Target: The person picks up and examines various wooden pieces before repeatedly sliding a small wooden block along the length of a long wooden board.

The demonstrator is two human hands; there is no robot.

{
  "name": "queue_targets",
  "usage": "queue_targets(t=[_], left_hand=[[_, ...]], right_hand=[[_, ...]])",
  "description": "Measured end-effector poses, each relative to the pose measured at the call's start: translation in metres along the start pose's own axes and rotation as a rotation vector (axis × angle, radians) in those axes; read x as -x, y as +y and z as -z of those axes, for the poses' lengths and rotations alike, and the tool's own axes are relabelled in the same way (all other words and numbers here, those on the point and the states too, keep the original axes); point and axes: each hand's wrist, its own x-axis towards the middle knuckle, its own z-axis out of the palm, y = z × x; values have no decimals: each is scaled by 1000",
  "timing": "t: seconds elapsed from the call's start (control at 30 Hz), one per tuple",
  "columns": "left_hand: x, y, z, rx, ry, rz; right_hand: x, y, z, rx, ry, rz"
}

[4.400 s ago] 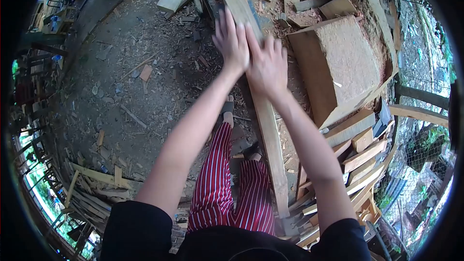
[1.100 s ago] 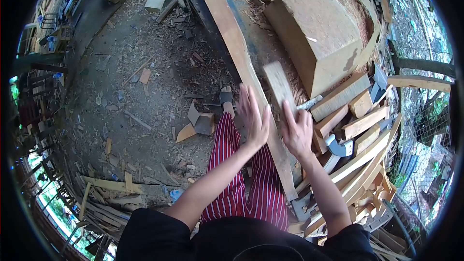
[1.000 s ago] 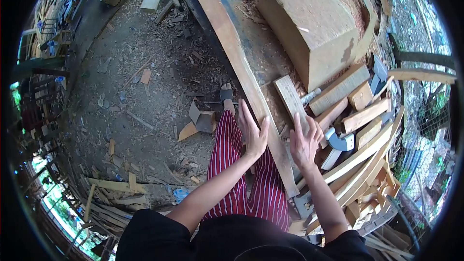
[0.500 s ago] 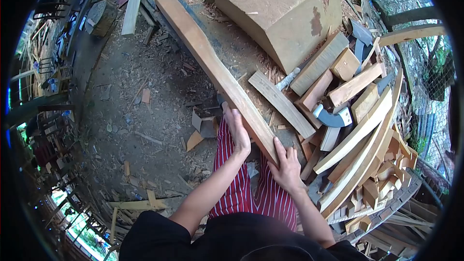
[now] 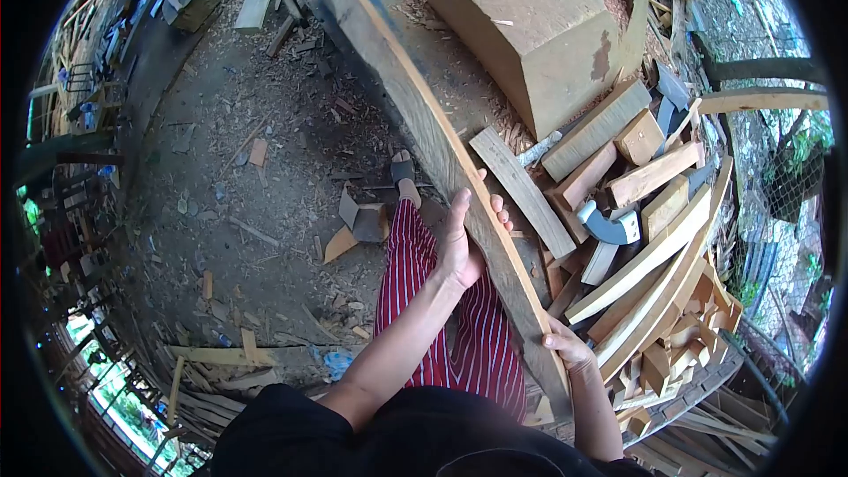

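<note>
A long wooden plank [image 5: 430,137] slants across the middle of the head view, its far end high up and its near end close to my body. Its rough grey-brown face is turned toward the left, and a pale narrow edge runs along the right. My left hand [image 5: 461,252] wraps round the plank below its middle, with the thumb on the grey-brown face and fingertips showing past the pale edge. Nearer the lower end, my right hand [image 5: 572,349] grips it from the right side. Part of the right hand's fingers is hidden behind the wood.
A big wooden block [image 5: 521,35] stands ahead. Right of the plank lie a loose board [image 5: 523,190], stacked offcuts [image 5: 654,177], a dark curved tool with white ends [image 5: 609,223] and long curved strips [image 5: 658,269]. My sandalled foot [image 5: 403,170] rests on the chip-strewn ground [image 5: 256,238].
The plank has rolled, so its rough grey-brown face now shows, and its near end has come closer to my body. My left hand now wraps round it; my right hand has moved lower and rightward.
</note>
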Motion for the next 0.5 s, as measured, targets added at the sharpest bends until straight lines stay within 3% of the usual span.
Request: queue_targets(t=[0.07, 0.13, 0.2, 0.23, 0.27, 0.33, 0.5], left_hand=[[5, 5, 4, -99, 140, -28], [-4, 12, 18, -144, 205, -38], [-16, 15, 28, -274, 279, -76], [-19, 11, 32, -289, 294, -91], [-21, 8, 35, -283, 296, -86], [-25, 1, 43, -309, 300, -144], [-24, 7, 39, -277, 206, -77]], right_hand=[[-3, -7, -4, -7, 113, 80], [-8, -11, -9, 77, 94, 130], [-13, -3, -14, 688, 252, 164], [-19, 7, -12, 913, 345, 292], [-18, 6, -22, 915, 347, 283], [-16, 2, -45, 1011, 579, 278], [-33, 16, -43, 1228, 686, 428]])
